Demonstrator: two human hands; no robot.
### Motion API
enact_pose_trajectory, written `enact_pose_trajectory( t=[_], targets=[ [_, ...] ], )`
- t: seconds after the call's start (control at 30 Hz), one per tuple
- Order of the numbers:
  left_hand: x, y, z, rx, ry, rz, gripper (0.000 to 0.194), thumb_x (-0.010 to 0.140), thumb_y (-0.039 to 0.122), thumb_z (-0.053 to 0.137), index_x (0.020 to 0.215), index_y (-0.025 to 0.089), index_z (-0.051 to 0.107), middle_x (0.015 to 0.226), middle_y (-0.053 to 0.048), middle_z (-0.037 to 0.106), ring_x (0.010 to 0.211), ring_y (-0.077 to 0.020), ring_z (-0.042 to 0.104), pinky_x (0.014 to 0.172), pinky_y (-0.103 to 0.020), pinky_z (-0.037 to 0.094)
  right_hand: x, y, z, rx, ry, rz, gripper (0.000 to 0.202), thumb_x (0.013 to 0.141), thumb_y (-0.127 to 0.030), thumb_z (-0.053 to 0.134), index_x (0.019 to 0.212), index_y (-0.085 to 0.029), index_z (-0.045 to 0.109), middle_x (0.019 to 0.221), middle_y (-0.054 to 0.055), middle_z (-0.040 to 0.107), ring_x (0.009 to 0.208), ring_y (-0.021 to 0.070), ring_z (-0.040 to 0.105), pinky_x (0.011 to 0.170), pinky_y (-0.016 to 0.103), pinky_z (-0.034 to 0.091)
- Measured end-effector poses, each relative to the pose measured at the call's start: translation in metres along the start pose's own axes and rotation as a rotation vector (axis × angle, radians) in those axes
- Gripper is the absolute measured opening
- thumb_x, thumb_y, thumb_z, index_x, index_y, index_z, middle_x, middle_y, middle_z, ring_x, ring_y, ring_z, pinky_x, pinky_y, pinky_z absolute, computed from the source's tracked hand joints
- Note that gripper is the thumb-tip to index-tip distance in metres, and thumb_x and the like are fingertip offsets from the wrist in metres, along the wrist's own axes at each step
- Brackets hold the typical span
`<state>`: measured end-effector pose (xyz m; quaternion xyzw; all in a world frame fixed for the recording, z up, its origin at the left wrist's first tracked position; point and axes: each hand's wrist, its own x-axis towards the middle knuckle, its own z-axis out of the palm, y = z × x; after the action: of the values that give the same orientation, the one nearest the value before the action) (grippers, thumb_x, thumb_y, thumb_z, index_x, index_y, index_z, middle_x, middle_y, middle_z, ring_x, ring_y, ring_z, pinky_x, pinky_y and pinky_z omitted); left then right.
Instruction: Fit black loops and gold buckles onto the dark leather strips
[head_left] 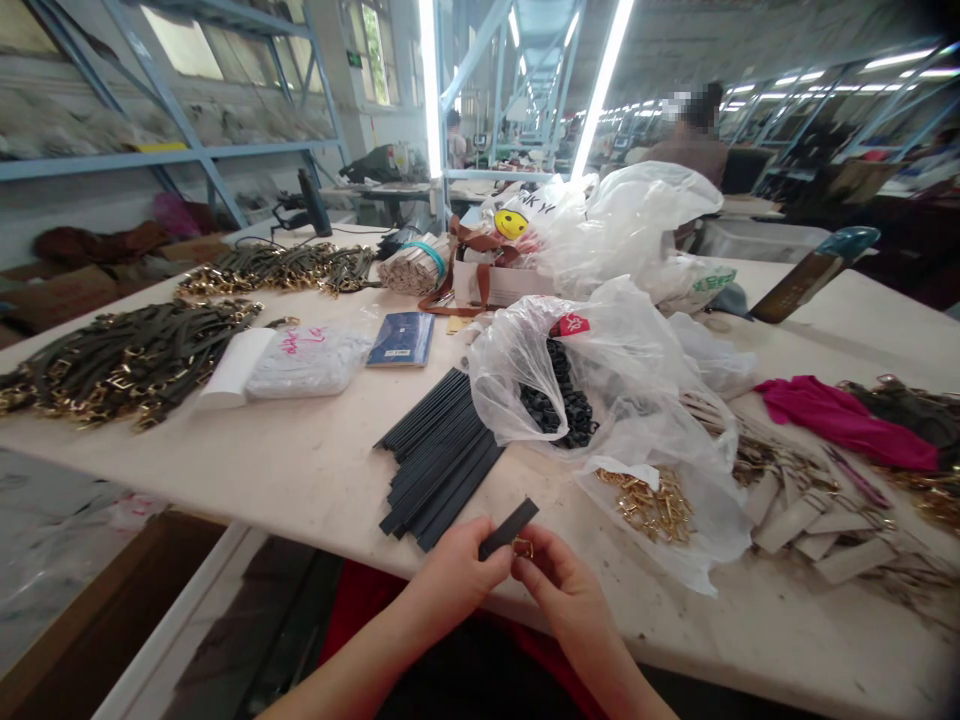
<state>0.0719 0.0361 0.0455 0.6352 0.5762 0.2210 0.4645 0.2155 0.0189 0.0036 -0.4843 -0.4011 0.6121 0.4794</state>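
Black strap: I see it pinched at the table's near edge, tilted up to the right.
Left hand: closed on the strap's lower end.
Right hand: fingertips narrow, holding a gold buckle against the strap.
Strap stack: just beyond, on the table.

The gold ring is mostly hidden behind the fingers. The worktop runs off the right edge. Distant workstations blur.
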Motion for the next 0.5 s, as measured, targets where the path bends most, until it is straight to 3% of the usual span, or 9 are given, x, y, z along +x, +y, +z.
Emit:
enact_pose_trajectory(
  t=[0.13,0.23,0.33,0.5],
  targets=[
    [-0.004,0.002,-0.004,-0.034,-0.086,-0.005,0.026,0.081,0.035,0.041,0.067,0.017,0.053,0.055,0.005,0.045,0.053,-0.0106,0.043,0.050,-0.020,0.031,0.006,0.001,-0.007,-0.053,0.079,0.008,0.028,0.064,-0.039,0.070,0.082,-0.019,0.067,0.057,-0.003,0.061,0.054,0.0131,0.052,0.056,0.027,0.045],
    [-0.009,0.000,-0.007,0.001,-0.108,-0.003,0.030,0.086,0.034,0.033,0.068,0.018,0.051,0.054,0.005,0.043,0.052,-0.0113,0.044,0.053,-0.021,0.032,0.006,-0.002,-0.009,0.230,0.164,0.141,0.029,0.061,-0.034,0.074,0.086,-0.021,0.066,0.069,-0.003,0.062,0.057,0.0102,0.054,0.058,0.024,0.049],
    [-0.012,-0.001,-0.006,0.111,-0.104,0.054,0.026,0.085,0.031,0.036,0.070,0.018,0.054,0.062,0.002,0.052,0.061,-0.0134,0.048,0.057,-0.022,0.032,0.002,-0.005,-0.003,0.482,0.162,0.275,0.032,0.057,-0.027,0.078,0.086,-0.022,0.067,0.075,-0.004,0.062,0.056,0.0062,0.055,0.056,0.018,0.050],
    [-0.013,0.006,0.000,0.158,-0.093,0.120,0.026,0.085,0.026,0.036,0.078,0.018,0.060,0.078,-0.003,0.061,0.074,-0.0169,0.053,0.066,-0.024,0.035,-0.006,0.001,0.009,0.556,0.105,0.335,0.032,0.057,-0.027,0.078,0.086,-0.019,0.065,0.071,-0.003,0.062,0.054,0.0052,0.055,0.052,0.016,0.049]
  ],
)
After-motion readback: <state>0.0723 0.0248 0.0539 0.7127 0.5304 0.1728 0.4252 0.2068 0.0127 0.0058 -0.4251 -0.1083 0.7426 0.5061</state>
